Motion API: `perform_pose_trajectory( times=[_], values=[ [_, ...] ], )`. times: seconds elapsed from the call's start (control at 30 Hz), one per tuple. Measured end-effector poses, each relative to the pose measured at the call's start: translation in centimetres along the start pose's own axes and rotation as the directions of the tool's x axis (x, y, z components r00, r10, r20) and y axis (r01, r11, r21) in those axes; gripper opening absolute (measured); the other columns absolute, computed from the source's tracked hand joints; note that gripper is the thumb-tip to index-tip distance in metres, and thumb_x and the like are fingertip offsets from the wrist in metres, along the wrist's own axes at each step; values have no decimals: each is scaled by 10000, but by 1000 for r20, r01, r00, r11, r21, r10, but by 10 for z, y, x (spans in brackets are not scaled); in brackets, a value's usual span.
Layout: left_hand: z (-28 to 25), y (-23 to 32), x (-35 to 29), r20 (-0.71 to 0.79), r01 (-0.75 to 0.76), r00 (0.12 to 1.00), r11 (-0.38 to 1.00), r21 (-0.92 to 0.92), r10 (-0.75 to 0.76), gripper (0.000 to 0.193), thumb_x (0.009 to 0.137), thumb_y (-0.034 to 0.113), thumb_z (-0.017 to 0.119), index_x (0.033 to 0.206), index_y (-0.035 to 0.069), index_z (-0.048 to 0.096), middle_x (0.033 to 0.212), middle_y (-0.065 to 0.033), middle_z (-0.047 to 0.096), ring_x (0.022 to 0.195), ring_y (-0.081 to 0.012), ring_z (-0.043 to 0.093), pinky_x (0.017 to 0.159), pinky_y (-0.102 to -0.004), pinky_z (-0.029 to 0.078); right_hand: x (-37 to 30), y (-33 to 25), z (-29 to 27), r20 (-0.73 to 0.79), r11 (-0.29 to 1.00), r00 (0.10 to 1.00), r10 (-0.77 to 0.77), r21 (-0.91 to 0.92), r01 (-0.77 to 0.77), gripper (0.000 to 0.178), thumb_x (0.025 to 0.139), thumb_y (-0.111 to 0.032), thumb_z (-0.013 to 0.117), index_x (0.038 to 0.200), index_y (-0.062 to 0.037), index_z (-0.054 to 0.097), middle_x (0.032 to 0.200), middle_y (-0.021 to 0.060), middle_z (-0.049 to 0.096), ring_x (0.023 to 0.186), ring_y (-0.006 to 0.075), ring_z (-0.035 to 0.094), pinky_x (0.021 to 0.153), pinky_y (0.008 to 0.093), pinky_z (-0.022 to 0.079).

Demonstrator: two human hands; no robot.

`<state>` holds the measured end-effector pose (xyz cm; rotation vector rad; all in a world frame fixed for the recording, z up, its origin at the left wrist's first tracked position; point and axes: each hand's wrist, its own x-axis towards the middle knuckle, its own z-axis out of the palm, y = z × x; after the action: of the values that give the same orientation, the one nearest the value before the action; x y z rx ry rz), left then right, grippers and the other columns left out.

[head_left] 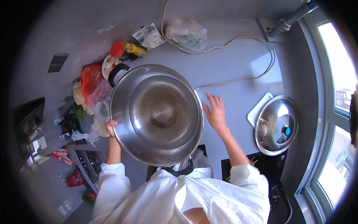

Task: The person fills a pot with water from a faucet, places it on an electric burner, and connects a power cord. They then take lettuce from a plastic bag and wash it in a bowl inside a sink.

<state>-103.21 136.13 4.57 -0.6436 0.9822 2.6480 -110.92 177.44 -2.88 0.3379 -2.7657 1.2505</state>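
Observation:
A big round stainless steel pot with two black side handles is in front of me, its open mouth facing up toward my view. The inside looks wet or lightly stained around the bottom. My left hand grips the rim at the pot's left side, its thumb over the edge. Off the right side of the pot, my right hand has its fingers spread and holds nothing. A braided cord runs from beside the pot's right rim across the grey counter.
A glass lid with a steel rim leans over a white board at right, near the window. Back left are bottles, a patterned bowl, a red bag and a packet. A clear bag lies behind.

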Motion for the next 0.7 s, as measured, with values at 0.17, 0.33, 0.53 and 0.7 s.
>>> perform_pose_trajectory(
  times=[0.17, 0.33, 0.53, 0.7],
  values=[
    [-1, -1, -1, -52, -25, 998, 1000, -8, 25, 540, 621, 189, 468, 1098, -64, 482, 1015, -227, 563, 874, -345, 583, 776, -425, 488, -85, -70, -57, 267, 565, 880, 393, 685, -460, 356, 871, -148, 486, 1200, -21, 429, 644, 69, 575, 644, 123, 570, 669, 282, 459],
    [-16, -3, -2, -58, 61, 996, 998, 1, -60, 465, 588, 181, 483, 990, -48, 527, 866, -181, 595, 733, -310, 601, 671, -389, 521, -90, -138, -48, 118, 740, 872, 476, 481, -469, 382, 826, -39, 522, 1186, -12, 395, 627, 53, 550, 555, 75, 495, 486, 233, 389],
    [12, -35, -5, -199, -90, 977, 995, -52, 78, 400, 569, 155, 481, 914, -35, 557, 823, -159, 600, 708, -294, 600, 681, -377, 518, -46, -108, -57, 16, 758, 897, 441, 529, -382, 354, 789, 16, 519, 1141, 18, 481, 584, 2, 521, 512, 47, 436, 454, 212, 364],
    [26, -85, -7, -174, -65, 984, 976, -208, 29, 408, 599, 162, 463, 947, -28, 563, 881, -163, 602, 805, -315, 590, 766, -412, 488, 2, -66, -87, 136, 813, 909, 395, 409, -415, 392, 767, 8, 544, 1155, 26, 492, 646, 9, 548, 553, 50, 452, 471, 214, 355]
  ],
)
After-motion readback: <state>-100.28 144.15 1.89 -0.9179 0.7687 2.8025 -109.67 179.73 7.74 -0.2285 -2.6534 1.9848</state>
